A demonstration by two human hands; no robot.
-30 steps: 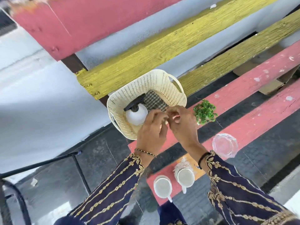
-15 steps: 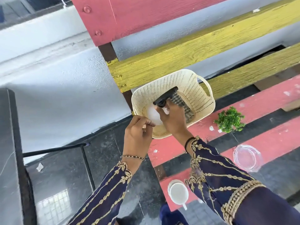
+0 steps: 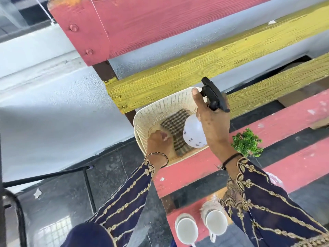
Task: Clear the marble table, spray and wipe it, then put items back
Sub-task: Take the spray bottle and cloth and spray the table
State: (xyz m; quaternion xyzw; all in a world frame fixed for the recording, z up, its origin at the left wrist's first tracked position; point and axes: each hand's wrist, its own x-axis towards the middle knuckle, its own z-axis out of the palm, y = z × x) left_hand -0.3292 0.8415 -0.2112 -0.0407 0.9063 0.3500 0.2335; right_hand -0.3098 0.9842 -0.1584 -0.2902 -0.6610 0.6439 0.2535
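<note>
A long bench of red and yellow painted wooden slats (image 3: 178, 73) runs above and beneath the right hand (image 3: 215, 125). Left of the left hand (image 3: 158, 143), a pale grey painted wall (image 3: 53, 104) meets a dark polished stone floor (image 3: 115, 175). A thin black metal frame (image 3: 44, 177) crosses that floor. The daylight is soft, and the floor reflects a bright grid.

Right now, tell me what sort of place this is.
Probably an outdoor sitting area, perhaps a patio or terrace: a bench of red and yellow painted planks, a rough plastered wall behind it, and a dark stone floor. Cups stand on the bench.
</note>
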